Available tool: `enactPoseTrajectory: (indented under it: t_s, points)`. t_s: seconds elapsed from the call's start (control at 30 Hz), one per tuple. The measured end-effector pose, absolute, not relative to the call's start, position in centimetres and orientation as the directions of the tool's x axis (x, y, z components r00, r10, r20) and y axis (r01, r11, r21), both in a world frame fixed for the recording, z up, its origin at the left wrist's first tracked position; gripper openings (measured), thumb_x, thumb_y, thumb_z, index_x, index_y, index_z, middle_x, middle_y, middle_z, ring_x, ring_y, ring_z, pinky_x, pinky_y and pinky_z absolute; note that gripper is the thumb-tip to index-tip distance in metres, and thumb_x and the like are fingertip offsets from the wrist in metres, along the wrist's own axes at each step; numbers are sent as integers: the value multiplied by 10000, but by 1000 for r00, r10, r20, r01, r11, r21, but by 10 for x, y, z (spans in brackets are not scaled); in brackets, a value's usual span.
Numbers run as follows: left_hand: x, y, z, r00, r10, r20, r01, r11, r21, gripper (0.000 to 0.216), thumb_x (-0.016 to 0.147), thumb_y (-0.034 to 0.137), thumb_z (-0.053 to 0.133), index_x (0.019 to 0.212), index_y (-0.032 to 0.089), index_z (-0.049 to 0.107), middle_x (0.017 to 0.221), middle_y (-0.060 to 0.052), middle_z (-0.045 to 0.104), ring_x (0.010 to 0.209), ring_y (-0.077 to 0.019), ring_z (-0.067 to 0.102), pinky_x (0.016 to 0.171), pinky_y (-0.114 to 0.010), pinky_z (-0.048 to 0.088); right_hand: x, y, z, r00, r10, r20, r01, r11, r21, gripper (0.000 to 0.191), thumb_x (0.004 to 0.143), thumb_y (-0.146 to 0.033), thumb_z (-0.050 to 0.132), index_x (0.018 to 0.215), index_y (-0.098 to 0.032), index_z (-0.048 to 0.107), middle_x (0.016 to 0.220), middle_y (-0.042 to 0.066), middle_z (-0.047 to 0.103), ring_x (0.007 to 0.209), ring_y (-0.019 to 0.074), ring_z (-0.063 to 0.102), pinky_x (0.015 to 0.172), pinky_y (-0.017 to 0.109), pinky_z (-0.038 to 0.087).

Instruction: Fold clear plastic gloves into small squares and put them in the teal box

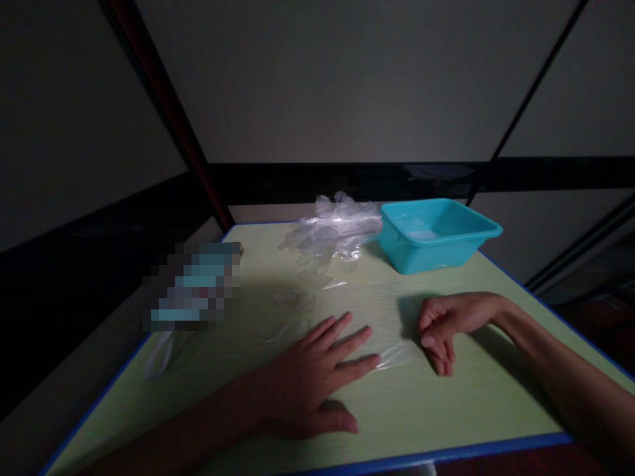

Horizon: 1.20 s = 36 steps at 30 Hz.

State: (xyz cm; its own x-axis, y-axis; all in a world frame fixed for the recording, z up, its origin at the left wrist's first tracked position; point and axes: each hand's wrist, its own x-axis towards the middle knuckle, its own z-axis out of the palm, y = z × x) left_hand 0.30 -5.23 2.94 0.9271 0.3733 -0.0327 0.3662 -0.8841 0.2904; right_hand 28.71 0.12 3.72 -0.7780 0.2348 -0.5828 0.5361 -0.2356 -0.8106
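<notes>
A thin, clear plastic glove (391, 354) lies spread on the table, so see-through that its outline is hard to follow. My left hand (322, 373) rests palm down on it, open, with the fingers spread. To the right, my right hand (441, 330) is bent down at the wrist, its thumb and fingers closed at the right edge of the plastic. Creases run in the film between the two hands. Behind them lies a crumpled pile of clear plastic gloves (337, 228), some finger shapes showing.
A turquoise plastic basin (436, 254) stands at the back right, with something whitish on its bottom. At the left edge lies a blurred-out flat object (196, 287) with a white strap (159, 356). The pale table (397, 423) has a blue rim and stands against dark-banded panels.
</notes>
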Motion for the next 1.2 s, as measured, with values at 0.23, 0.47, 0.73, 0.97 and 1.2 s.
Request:
enactPoseTrajectory:
  t_s: [0.23,0.47,0.73,0.97,1.2]
  points:
    - [1,-53,32,922,386,-11,372,-879,300,699,798,604,357,1364,235,175,1441,-63,36,1294,-325,-1,1033,-488,95,291,-1,33,-811,268,-520,477,-211,-853,372,776,-408,557,664,-59,622,677,83,672,606,99,640,546,166,475]
    - [4,-55,35,925,380,-5,368,-891,264,730,804,602,343,1364,165,174,1432,-121,44,1304,-278,26,1052,-425,99,273,-9,38,-876,462,-142,90,-134,-987,149,786,-220,582,810,-79,624,823,92,680,734,121,642,637,219,491]
    - [5,-53,29,925,377,-35,373,-889,268,750,801,601,348,1378,189,104,1428,-138,78,1303,-278,31,1049,-423,123,244,-12,28,-870,492,-40,-4,-88,-996,98,772,-156,588,832,-86,622,877,88,666,808,111,613,731,244,464]
    - [3,-53,27,927,372,-48,371,-892,258,709,798,606,350,1368,232,156,1428,-125,103,1297,-310,8,1033,-500,67,241,-15,32,-866,498,43,-83,-58,-995,90,783,-171,578,823,-97,609,887,84,662,810,112,606,731,267,459]
    - [5,-52,31,927,366,-87,375,-883,283,689,799,596,363,1366,266,151,1437,-88,78,1290,-335,-6,1014,-554,47,232,-19,32,-863,494,108,-126,-4,-992,104,798,-200,562,825,-107,601,890,76,646,869,127,571,771,302,424]
